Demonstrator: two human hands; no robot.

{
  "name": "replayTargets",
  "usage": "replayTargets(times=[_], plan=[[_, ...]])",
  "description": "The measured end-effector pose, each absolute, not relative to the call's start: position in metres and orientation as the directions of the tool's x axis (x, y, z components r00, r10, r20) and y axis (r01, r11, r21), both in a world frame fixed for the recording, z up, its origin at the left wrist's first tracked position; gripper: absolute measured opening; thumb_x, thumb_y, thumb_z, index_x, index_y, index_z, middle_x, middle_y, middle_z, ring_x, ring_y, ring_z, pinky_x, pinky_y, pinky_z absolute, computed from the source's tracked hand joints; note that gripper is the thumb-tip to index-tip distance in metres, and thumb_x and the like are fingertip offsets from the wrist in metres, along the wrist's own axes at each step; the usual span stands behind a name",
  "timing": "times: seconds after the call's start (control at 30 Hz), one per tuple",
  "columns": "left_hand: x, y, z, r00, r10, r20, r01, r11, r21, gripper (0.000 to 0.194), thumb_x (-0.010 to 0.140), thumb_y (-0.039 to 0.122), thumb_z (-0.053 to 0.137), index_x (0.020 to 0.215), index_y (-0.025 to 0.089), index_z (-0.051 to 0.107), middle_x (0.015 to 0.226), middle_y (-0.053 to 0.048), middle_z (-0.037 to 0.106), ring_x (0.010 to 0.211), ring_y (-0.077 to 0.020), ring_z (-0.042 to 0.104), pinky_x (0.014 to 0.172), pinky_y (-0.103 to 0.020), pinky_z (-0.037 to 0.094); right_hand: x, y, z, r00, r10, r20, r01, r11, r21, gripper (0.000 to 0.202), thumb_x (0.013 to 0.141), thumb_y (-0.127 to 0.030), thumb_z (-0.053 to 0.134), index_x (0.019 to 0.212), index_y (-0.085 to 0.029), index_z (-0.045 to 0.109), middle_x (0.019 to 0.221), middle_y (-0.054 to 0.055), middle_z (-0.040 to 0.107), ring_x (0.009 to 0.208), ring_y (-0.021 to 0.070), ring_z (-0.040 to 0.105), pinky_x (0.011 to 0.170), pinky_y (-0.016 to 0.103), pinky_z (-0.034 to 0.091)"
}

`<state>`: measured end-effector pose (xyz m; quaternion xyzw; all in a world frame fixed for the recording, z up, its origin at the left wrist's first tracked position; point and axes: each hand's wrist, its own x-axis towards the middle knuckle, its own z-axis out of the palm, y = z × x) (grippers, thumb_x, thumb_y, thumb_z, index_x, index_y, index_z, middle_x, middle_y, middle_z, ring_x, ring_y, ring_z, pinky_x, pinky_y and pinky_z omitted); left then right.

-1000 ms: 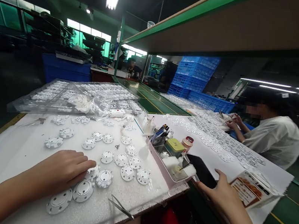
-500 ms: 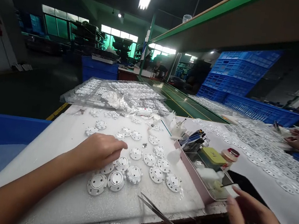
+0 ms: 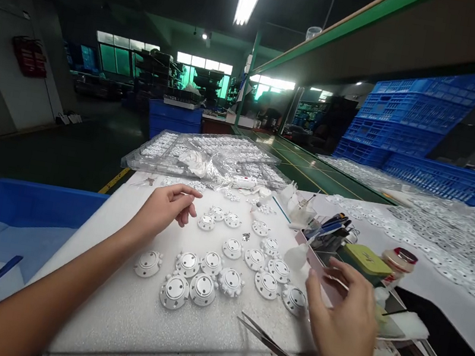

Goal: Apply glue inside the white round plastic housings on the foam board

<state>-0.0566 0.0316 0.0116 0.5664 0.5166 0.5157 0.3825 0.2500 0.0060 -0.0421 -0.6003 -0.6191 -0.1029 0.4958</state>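
Observation:
Several round white parts with raised centres, among them one near the front [image 3: 174, 290], lie on a white foam sheet [image 3: 106, 325]. My left hand [image 3: 170, 206] hovers over the left of the sheet, fingers bent and apart, holding nothing. My right hand [image 3: 344, 315] is above the front right edge beside the tray, its thumb and fingers spread with nothing between them. Metal tweezers [image 3: 272, 343] lie at the front edge of the sheet, left of my right hand. A small cluster of tiny dark pieces [image 3: 246, 236] rests among the round parts.
A tray [image 3: 313, 253] at the right holds pens and a yellow-green box [image 3: 366, 261]. Near it stands a red-capped bottle [image 3: 400, 261]. Clear trays of white parts [image 3: 156, 150] lie behind; a blue bin [image 3: 54, 197] stands left. Another person's hand shows at the far right.
The view has turned left. My left hand has risen away from the front parts, uncovering some. My right hand has moved left from the white block by the tray toward the round parts.

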Motion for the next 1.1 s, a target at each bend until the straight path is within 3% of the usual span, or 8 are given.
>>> replayTargets(times=[0.1,0.17,0.23,0.47,0.7,0.9,1.1], plan=[[-0.063,0.037,0.011,-0.162,0.978,0.131,0.103,-0.115,0.988,0.026,0.082,0.032,0.054,0.099,0.014,0.063,0.076,-0.004,0.063,0.057,-0.0103,0.055,0.052,-0.025,0.047,0.236,-0.001,-0.037,0.16,0.465,0.871,0.865,0.359,-0.351,0.031,0.086,-0.037,0.053,0.11,-0.018,0.052,0.105,0.012,0.055,0.082,0.0202,0.054,0.082,0.037,0.045],[-0.066,0.041,0.011,-0.225,0.966,0.128,0.096,-0.109,0.989,0.026,0.08,0.032,0.056,0.098,0.015,0.064,0.077,-0.004,0.063,0.058,-0.0108,0.055,0.051,-0.024,0.046,0.23,-0.002,-0.034,0.102,0.428,0.898,0.839,0.448,-0.309,0.026,0.084,-0.031,0.057,0.106,-0.018,0.054,0.098,0.009,0.057,0.075,0.0168,0.052,0.076,0.034,0.045],[-0.07,0.043,0.01,-0.271,0.953,0.138,0.134,-0.104,0.985,0.025,0.078,0.032,0.057,0.096,0.017,0.065,0.08,-0.005,0.063,0.063,-0.0124,0.055,0.052,-0.024,0.047,0.229,0.002,-0.032,0.128,0.464,0.876,0.807,0.464,-0.364,0.028,0.083,-0.033,0.059,0.106,-0.017,0.055,0.097,0.008,0.056,0.073,0.0156,0.051,0.073,0.033,0.045],[-0.088,0.053,0.01,-0.28,0.952,0.123,0.407,0.002,0.914,0.033,0.078,0.042,0.055,0.103,0.022,0.064,0.108,-0.006,0.064,0.095,-0.0197,0.06,0.069,-0.026,0.051,0.242,0.018,-0.043,0.472,0.549,0.69,0.63,0.337,-0.699,0.036,0.073,-0.038,0.066,0.099,-0.017,0.051,0.104,0.012,0.048,0.078,0.0195,0.05,0.075,0.04,0.045],[-0.117,0.06,0.005,-0.216,0.976,0.006,0.615,0.131,0.777,0.047,0.071,0.051,0.061,0.108,0.023,0.062,0.12,-0.009,0.06,0.099,-0.0251,0.06,0.069,-0.028,0.05,0.248,0.018,-0.05,0.524,0.663,0.534,0.409,0.354,-0.841,0.034,0.066,-0.036,0.07,0.086,-0.017,0.051,0.081,0.005,0.049,0.068,0.0159,0.049,0.068,0.037,0.043],[-0.125,0.063,-0.008,-0.202,0.975,-0.09,0.772,0.215,0.598,0.066,0.052,0.053,0.074,0.108,0.019,0.061,0.121,-0.014,0.059,0.102,-0.0311,0.059,0.073,-0.031,0.048,0.253,0.021,-0.054,0.512,0.734,0.446,0.342,0.302,-0.89,0.04,0.061,-0.037,0.072,0.091,-0.018,0.052,0.082,0.004,0.051,0.07,0.0153,0.049,0.067,0.035,0.038],[-0.117,0.064,-0.011,-0.176,0.979,-0.103,0.846,0.204,0.493,0.06,0.06,0.052,0.066,0.11,0.019,0.06,0.124,-0.013,0.057,0.107,-0.0308,0.056,0.078,-0.032,0.046,0.261,0.025,-0.065,0.441,0.837,0.324,0.326,0.187,-0.927,0.052,0.064,-0.048,0.069,0.104,-0.021,0.05,0.082,0.003,0.053,0.069,0.0153,0.049,0.063,0.031,0.04]])
